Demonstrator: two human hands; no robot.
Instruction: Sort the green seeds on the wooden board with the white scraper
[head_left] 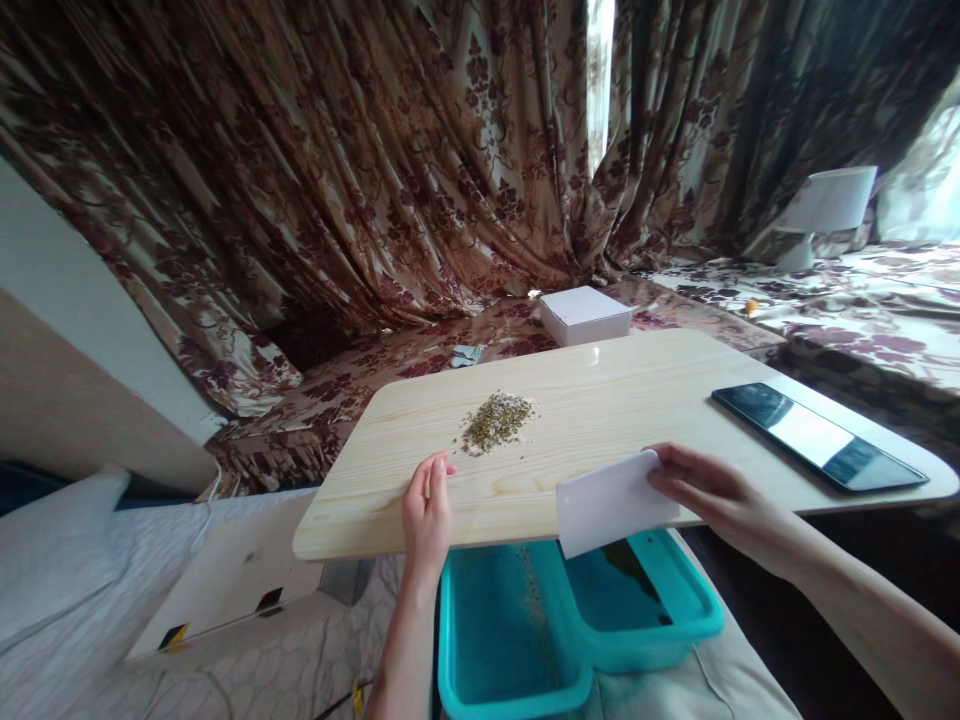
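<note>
A pile of mixed grains (pixel 496 422), yellow-green and pale, lies heaped left of centre on a light wooden table (pixel 622 390) in front of you, with a few loose bits scattered round its edges. Your right hand (pixel 701 485) is closed on a white card (pixel 611 505), pinching its far right corner between thumb and fingers; the card tilts across the table's near edge, to the right of the pile and apart from it. Your left hand (pixel 428 510) is at the near edge, just below the pile, fingers loosely bent and thumb up; its palm side is hidden, so you cannot tell whether it holds anything or touches the wood. Beneath that edge, side by side, are two turquoise tubs: the left tub (pixel 516 702) has a thin trail of specks inside, and the right tub (pixel 652 634), partly under the card, shows a dark patch that is hard to make out. To your right on the table lies a black tablet (pixel 817 437), its glass reflecting light. Beyond the table sit a white box (pixel 585 315) and a small pale blue cloth (pixel 466 355), before brown flowered curtains (pixel 390 150). A white lamp (pixel 834 202) stands at far right.
</note>
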